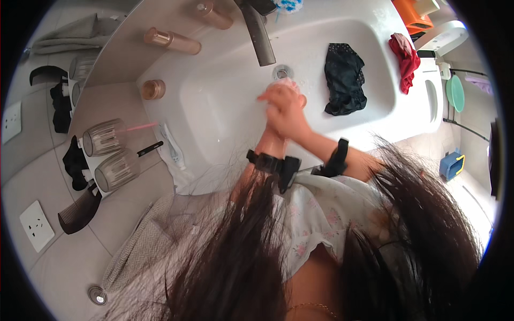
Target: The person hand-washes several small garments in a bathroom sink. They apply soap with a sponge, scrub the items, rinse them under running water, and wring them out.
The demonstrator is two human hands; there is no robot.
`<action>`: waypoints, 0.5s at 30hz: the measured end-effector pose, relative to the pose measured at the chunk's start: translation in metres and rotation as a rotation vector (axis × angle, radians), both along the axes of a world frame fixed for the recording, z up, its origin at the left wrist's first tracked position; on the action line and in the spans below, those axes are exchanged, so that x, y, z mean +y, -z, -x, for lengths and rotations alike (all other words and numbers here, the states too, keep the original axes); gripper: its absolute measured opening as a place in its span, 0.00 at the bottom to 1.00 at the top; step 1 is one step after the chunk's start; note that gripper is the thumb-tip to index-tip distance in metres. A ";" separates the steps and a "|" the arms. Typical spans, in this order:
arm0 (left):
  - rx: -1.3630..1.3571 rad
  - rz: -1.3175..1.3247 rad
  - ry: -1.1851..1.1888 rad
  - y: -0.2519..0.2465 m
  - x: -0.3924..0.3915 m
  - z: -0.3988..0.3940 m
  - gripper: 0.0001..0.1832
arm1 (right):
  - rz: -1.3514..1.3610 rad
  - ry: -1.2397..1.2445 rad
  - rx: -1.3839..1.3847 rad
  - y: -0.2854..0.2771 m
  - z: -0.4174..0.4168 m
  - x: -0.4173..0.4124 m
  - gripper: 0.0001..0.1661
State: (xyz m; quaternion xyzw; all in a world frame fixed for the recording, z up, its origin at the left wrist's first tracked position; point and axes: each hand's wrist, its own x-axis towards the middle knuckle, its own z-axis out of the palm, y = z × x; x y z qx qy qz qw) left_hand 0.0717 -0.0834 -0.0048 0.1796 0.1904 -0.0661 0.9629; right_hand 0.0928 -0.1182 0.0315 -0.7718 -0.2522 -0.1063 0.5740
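Over the white washbasin (237, 116), my two hands are pressed together just below the drain (282, 72). My right hand (284, 107) lies on top, its fingers curled over a small pink cloth (286, 83). Beneath it, my left hand (277, 134) is mostly hidden; a bit of it shows past the right hand, against the same cloth. Motion blurs the fingers. A dark faucet (259, 38) points down above the drain. To the right, a wet black garment (344, 80) is spread on the basin floor.
A red cloth (405, 60) hangs on the right rim. Pump bottles (172, 41), a small jar (153, 89) and a toothpaste tube (172, 146) stand or lie along the left and back rim. Clear cups (116, 170) and a black comb (80, 208) are on the left wall.
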 end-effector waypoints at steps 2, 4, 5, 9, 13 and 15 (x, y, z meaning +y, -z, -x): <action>0.082 0.009 0.003 -0.002 0.000 0.002 0.12 | 0.154 -0.075 0.230 -0.004 -0.011 -0.009 0.12; 0.157 0.019 0.016 -0.008 -0.002 -0.001 0.17 | 0.188 -0.006 0.487 -0.003 -0.045 -0.015 0.17; 0.204 0.024 0.034 -0.009 -0.004 0.000 0.20 | 0.145 0.107 0.708 -0.014 -0.054 -0.016 0.17; -0.008 0.004 -0.086 -0.003 0.028 0.008 0.25 | 0.544 0.119 -0.112 0.024 0.007 0.004 0.13; 0.186 -0.187 -0.130 0.025 0.033 0.007 0.20 | 0.536 -0.328 0.441 0.015 -0.023 0.002 0.10; 0.223 -0.176 -0.038 -0.002 0.006 -0.007 0.16 | 0.486 0.025 0.637 0.026 -0.081 -0.014 0.10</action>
